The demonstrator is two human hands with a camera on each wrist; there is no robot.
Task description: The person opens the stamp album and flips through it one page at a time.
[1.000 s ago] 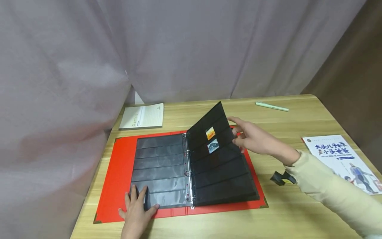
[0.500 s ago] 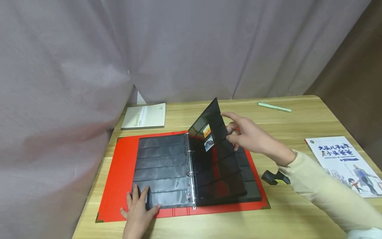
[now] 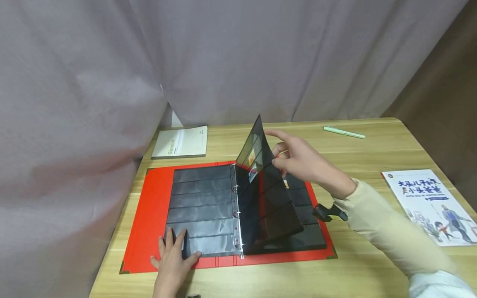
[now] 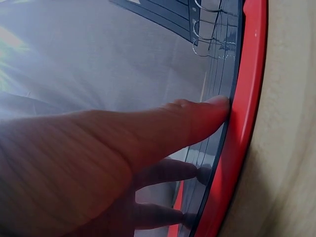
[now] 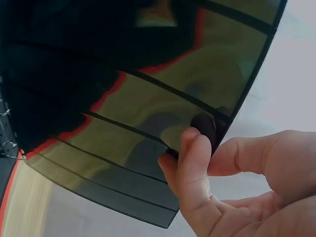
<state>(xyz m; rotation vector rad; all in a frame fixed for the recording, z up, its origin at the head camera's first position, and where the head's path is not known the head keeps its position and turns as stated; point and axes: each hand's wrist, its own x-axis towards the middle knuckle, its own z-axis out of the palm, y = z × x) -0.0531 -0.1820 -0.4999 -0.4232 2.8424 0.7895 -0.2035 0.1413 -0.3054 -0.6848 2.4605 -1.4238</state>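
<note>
Stamp album page (image 3: 266,194) stands almost upright on the binder rings (image 3: 235,194), hinged along them; my right hand (image 3: 298,159) pinches its outer edge, my left hand (image 3: 171,260) presses flat on the left pages (image 3: 201,207).

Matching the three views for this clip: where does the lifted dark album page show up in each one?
Head: lifted page stands centre, pinched by the right hand.
Left wrist: not surely in view; flat pages under the left hand.
Right wrist: lifted page fills the frame.
Shared landmark: red album cover.

Table (image 3: 372,153); album (image 3: 149,223), notebook (image 3: 181,142), pen (image 3: 343,132)
</note>
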